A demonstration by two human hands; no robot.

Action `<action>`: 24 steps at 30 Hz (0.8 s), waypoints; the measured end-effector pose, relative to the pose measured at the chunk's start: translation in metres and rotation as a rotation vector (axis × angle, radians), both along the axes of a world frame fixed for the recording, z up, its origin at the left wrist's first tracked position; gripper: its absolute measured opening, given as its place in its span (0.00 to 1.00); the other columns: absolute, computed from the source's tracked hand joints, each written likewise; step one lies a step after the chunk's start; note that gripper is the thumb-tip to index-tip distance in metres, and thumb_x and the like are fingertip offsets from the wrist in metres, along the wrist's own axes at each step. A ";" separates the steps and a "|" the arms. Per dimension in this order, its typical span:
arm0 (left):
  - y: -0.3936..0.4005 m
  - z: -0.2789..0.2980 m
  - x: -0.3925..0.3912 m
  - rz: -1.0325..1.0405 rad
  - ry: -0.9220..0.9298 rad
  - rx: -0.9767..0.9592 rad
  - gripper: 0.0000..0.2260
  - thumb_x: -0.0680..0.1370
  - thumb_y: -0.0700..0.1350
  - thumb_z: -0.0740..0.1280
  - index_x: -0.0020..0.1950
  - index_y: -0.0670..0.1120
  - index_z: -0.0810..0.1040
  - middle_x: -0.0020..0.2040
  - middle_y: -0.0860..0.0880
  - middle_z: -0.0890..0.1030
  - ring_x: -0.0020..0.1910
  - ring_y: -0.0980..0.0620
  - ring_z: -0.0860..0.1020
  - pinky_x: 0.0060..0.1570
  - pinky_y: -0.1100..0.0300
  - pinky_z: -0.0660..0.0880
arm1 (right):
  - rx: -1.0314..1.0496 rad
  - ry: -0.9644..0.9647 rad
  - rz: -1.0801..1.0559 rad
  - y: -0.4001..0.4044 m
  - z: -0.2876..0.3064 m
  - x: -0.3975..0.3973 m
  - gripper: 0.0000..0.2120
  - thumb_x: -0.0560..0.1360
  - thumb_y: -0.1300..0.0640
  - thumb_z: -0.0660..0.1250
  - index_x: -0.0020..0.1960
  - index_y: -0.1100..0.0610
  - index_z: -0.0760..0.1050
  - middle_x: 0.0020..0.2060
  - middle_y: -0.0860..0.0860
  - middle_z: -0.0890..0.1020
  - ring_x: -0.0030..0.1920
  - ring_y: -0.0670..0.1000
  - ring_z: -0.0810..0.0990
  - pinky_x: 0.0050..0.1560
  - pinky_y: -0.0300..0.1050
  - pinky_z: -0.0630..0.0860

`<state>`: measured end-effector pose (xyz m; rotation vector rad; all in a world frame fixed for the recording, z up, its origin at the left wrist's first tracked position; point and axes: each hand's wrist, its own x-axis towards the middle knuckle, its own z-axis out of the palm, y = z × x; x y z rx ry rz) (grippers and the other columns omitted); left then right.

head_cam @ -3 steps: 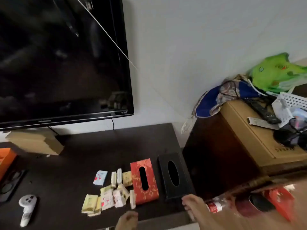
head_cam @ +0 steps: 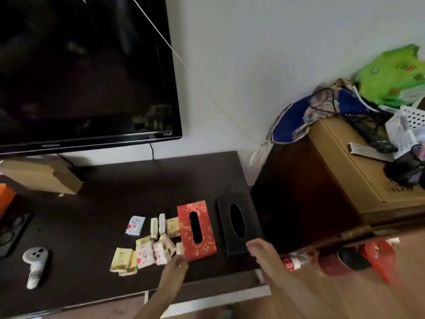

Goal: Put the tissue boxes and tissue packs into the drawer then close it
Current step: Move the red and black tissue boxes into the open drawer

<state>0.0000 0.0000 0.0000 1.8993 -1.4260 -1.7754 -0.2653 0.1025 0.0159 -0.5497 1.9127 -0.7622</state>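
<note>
A red tissue box (head_cam: 196, 229) with gold pattern and a black tissue box (head_cam: 237, 223) lie side by side near the front of the dark TV cabinet (head_cam: 96, 210). Several small tissue packs (head_cam: 147, 246), yellow, white and pale blue, are scattered just left of the red box. My left hand (head_cam: 177, 265) reaches up to the red box's near left corner, fingers blurred. My right hand (head_cam: 258, 248) touches the black box's near right corner. Neither hand holds anything. A pale drawer edge (head_cam: 216, 300) shows below the cabinet front.
A large black TV (head_cam: 82, 72) hangs above the cabinet. A white controller (head_cam: 34, 263), a cardboard box (head_cam: 39, 173) and an orange item lie at the left. A side table at the right carries a carton (head_cam: 358, 166), remotes and a basket.
Both hands have moved forward and up: the left one from the cabinet's front edge to the red box's corner, the right one further onto the black box's corner.
</note>
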 end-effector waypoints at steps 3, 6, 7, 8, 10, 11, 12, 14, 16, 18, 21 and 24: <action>-0.026 -0.002 -0.024 0.031 -0.065 -0.183 0.08 0.78 0.37 0.66 0.57 0.41 0.79 0.51 0.43 0.82 0.51 0.42 0.80 0.49 0.51 0.74 | 0.008 0.113 0.045 -0.024 -0.004 -0.013 0.12 0.81 0.62 0.65 0.63 0.58 0.80 0.59 0.53 0.82 0.63 0.53 0.79 0.58 0.42 0.71; -0.050 -0.016 -0.041 0.025 -0.159 -0.306 0.12 0.78 0.40 0.68 0.61 0.40 0.78 0.54 0.45 0.82 0.53 0.46 0.79 0.52 0.52 0.75 | 0.024 0.250 0.045 -0.048 -0.026 -0.029 0.20 0.80 0.62 0.66 0.72 0.59 0.74 0.69 0.56 0.76 0.69 0.55 0.75 0.65 0.44 0.70; -0.058 -0.020 -0.047 0.014 -0.187 -0.324 0.12 0.77 0.41 0.68 0.60 0.40 0.78 0.54 0.45 0.82 0.53 0.46 0.79 0.53 0.50 0.76 | 0.038 0.296 0.052 -0.055 -0.034 -0.035 0.23 0.80 0.62 0.67 0.74 0.59 0.71 0.71 0.56 0.74 0.72 0.56 0.74 0.68 0.47 0.71; -0.065 -0.028 -0.052 0.009 -0.211 -0.312 0.12 0.76 0.41 0.68 0.59 0.41 0.77 0.53 0.45 0.82 0.53 0.45 0.80 0.53 0.48 0.76 | 0.057 0.328 0.059 -0.060 -0.044 -0.040 0.26 0.79 0.62 0.68 0.76 0.59 0.69 0.73 0.57 0.72 0.73 0.58 0.72 0.70 0.50 0.70; -0.074 -0.041 -0.058 -0.005 -0.260 -0.248 0.15 0.74 0.41 0.68 0.60 0.41 0.75 0.52 0.45 0.81 0.53 0.42 0.80 0.52 0.45 0.77 | 0.092 0.327 0.084 -0.068 -0.064 -0.046 0.31 0.78 0.60 0.70 0.79 0.59 0.65 0.76 0.58 0.70 0.75 0.60 0.70 0.74 0.57 0.70; -0.078 -0.047 -0.059 -0.014 -0.287 -0.228 0.16 0.74 0.42 0.68 0.61 0.41 0.74 0.53 0.44 0.81 0.53 0.41 0.80 0.52 0.44 0.77 | 0.115 0.308 0.096 -0.073 -0.073 -0.049 0.33 0.78 0.59 0.71 0.80 0.59 0.62 0.77 0.59 0.69 0.76 0.61 0.69 0.74 0.60 0.70; -0.082 -0.053 -0.061 -0.022 -0.316 -0.221 0.17 0.74 0.43 0.68 0.61 0.41 0.74 0.53 0.43 0.81 0.52 0.40 0.80 0.52 0.42 0.78 | 0.141 0.284 0.098 -0.078 -0.081 -0.051 0.36 0.78 0.58 0.71 0.82 0.59 0.59 0.78 0.59 0.68 0.77 0.61 0.68 0.74 0.61 0.69; -0.087 -0.065 -0.065 -0.035 -0.371 -0.223 0.19 0.74 0.45 0.69 0.62 0.41 0.73 0.53 0.42 0.81 0.52 0.40 0.80 0.51 0.44 0.78 | 0.177 0.233 0.095 -0.086 -0.095 -0.056 0.40 0.78 0.55 0.72 0.83 0.59 0.55 0.80 0.59 0.66 0.78 0.62 0.67 0.75 0.60 0.68; -0.088 -0.074 -0.068 -0.041 -0.411 -0.226 0.22 0.74 0.46 0.70 0.65 0.41 0.72 0.54 0.44 0.81 0.50 0.44 0.79 0.42 0.52 0.75 | 0.187 0.213 0.104 -0.092 -0.108 -0.061 0.40 0.77 0.53 0.72 0.82 0.59 0.56 0.79 0.58 0.68 0.77 0.62 0.69 0.74 0.60 0.69; -0.087 -0.082 -0.071 -0.044 -0.447 -0.217 0.24 0.73 0.47 0.72 0.66 0.42 0.70 0.54 0.44 0.80 0.47 0.46 0.78 0.37 0.56 0.72 | 0.199 0.212 0.105 -0.098 -0.118 -0.066 0.38 0.77 0.51 0.72 0.81 0.60 0.58 0.77 0.58 0.71 0.75 0.62 0.71 0.73 0.61 0.71; -0.092 -0.089 -0.072 -0.065 -0.526 -0.207 0.23 0.72 0.49 0.73 0.62 0.43 0.70 0.49 0.46 0.80 0.47 0.44 0.78 0.45 0.48 0.77 | 0.217 0.275 0.131 -0.101 -0.131 -0.071 0.35 0.77 0.50 0.72 0.78 0.61 0.62 0.74 0.59 0.74 0.72 0.63 0.74 0.69 0.61 0.74; -0.104 -0.084 -0.071 -0.151 -0.635 -0.197 0.21 0.68 0.52 0.74 0.56 0.46 0.72 0.43 0.50 0.78 0.44 0.46 0.78 0.35 0.54 0.74 | 0.212 0.350 0.177 -0.102 -0.135 -0.077 0.31 0.75 0.48 0.73 0.72 0.60 0.68 0.68 0.57 0.78 0.67 0.62 0.79 0.63 0.60 0.79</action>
